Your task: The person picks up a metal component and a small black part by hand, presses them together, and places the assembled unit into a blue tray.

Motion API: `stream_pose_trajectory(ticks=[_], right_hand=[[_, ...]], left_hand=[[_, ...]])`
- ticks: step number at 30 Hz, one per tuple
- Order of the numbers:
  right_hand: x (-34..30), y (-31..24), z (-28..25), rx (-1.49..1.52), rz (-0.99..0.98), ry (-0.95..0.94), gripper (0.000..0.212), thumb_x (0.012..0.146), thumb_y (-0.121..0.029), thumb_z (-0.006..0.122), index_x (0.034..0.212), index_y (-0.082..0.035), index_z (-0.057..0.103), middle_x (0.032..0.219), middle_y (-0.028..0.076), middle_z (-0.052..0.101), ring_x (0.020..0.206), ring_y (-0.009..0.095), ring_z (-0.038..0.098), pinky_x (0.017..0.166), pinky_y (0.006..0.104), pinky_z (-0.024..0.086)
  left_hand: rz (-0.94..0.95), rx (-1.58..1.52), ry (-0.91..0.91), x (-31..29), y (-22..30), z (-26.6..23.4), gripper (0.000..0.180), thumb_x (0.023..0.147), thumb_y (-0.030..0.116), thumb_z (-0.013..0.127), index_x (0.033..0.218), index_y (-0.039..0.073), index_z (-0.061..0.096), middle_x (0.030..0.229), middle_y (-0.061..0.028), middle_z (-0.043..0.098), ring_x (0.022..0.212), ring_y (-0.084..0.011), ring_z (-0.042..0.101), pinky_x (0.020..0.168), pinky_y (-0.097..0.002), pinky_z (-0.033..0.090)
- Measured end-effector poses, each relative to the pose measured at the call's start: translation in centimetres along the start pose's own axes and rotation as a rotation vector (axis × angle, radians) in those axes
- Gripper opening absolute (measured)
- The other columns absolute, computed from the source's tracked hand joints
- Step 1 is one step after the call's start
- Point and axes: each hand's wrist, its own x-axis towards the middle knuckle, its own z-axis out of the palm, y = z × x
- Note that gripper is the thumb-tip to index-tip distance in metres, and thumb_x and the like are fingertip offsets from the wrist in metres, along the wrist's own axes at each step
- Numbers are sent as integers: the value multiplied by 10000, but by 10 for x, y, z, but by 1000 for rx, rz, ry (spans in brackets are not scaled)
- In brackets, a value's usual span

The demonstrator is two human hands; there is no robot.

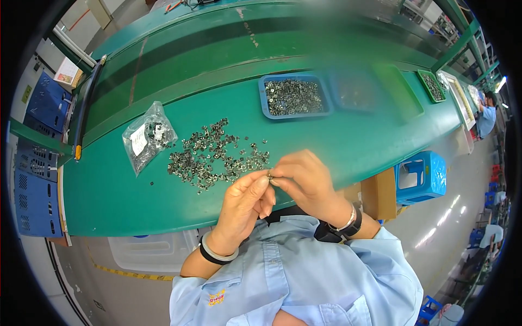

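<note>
My left hand (246,198) and my right hand (304,176) meet over the near edge of the green table (136,206). Between their fingertips is a small metal part (270,177), pinched from both sides; its exact kind is too small to make out. Just beyond my hands spreads a loose pile of small black and silver metal parts (204,157). To the left of the pile lies a clear plastic bag (147,138) with a white label and more such parts inside. A blue tray (265,103) full of small metal parts stands farther back.
Right of the blue tray are a blurred pale tray (353,91) and a green tray (399,89). A smaller green tray (430,86) of parts stands at the far right. Beside the table are a blue stool (421,176) and a cardboard box (379,195). Another person (485,117) sits far right.
</note>
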Motion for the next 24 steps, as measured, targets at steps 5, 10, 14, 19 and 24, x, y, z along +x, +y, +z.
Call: stream_pose_trajectory(ticks=[5, 10, 14, 19, 24], right_hand=[[1, 6, 1, 131, 64, 22, 224, 734, -2, 692, 930, -73, 609, 915, 67, 594, 844, 243, 570, 723, 340, 461], [0, 15, 4, 230, 80, -5, 217, 741, 9, 686, 928, -67, 608, 908, 66, 593, 850, 236, 570, 725, 337, 464], [-1, 17, 1, 209, 77, -10, 218, 739, 6, 688, 929, -66, 608, 905, 66, 592, 850, 237, 570, 726, 337, 464], [-4, 22, -6, 126, 46, 2, 222, 735, 1, 692, 929, -67, 609, 901, 65, 593, 836, 239, 572, 710, 337, 465], [-5, 25, -11, 116, 29, 17, 228, 732, -2, 694, 933, -69, 610, 898, 65, 596, 821, 240, 575, 693, 337, 466]], left_hand=[[16, 45, 59, 2, 2, 6, 243, 963, 214, 489, 1090, 17, 554, 716, -60, 584, 538, -99, 515, 446, -205, 386], [73, 126, 102, 3, -1, 5, 220, 965, 194, 478, 1092, 26, 541, 712, -69, 585, 522, -109, 517, 431, -214, 391], [55, 123, 95, 7, -3, 6, 210, 963, 182, 482, 1088, 24, 540, 719, -71, 591, 523, -110, 523, 430, -215, 392], [4, 94, 54, 13, -4, 8, 218, 956, 177, 502, 1089, 11, 549, 759, -60, 602, 552, -94, 536, 448, -201, 391], [-15, 79, 50, 15, -4, 15, 224, 956, 180, 502, 1097, 11, 546, 758, -61, 603, 550, -92, 536, 450, -202, 395]])
